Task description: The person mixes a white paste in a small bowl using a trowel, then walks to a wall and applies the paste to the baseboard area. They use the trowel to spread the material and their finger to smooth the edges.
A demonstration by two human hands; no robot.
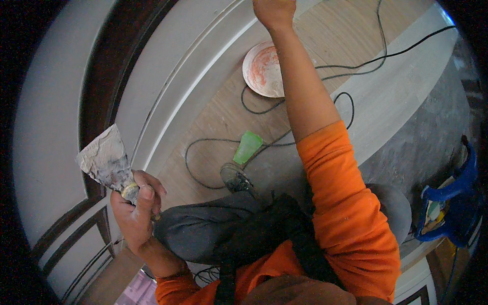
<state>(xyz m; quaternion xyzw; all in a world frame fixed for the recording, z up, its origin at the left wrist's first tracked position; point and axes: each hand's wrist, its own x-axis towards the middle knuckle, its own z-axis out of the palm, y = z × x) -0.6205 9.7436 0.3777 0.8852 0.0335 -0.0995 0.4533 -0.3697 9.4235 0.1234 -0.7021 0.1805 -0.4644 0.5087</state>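
My left hand (136, 208) is closed around the handle of a putty knife (105, 158). Its wide blade points up and to the left in front of the grey panelled wall, coated with whitish filler. My right arm reaches far forward, and my right hand (275, 14) is cut off by the upper edge, so its fingers are hidden. Under that forearm lies a round white lid or dish (260, 66) smeared with orange-red and white, partly covered by the arm. A flat green piece (248, 147), perhaps a plastic spreader, rests on the floor before my knees.
A dark cable (351, 67) loops over the wood-look floor, passing beside the green piece. The wall (168, 66) with pale and dark mouldings curves along the left. At the right stands a blue plastic container or stool (447, 203) with small items in it. My shoe (235, 178) shows near the cable.
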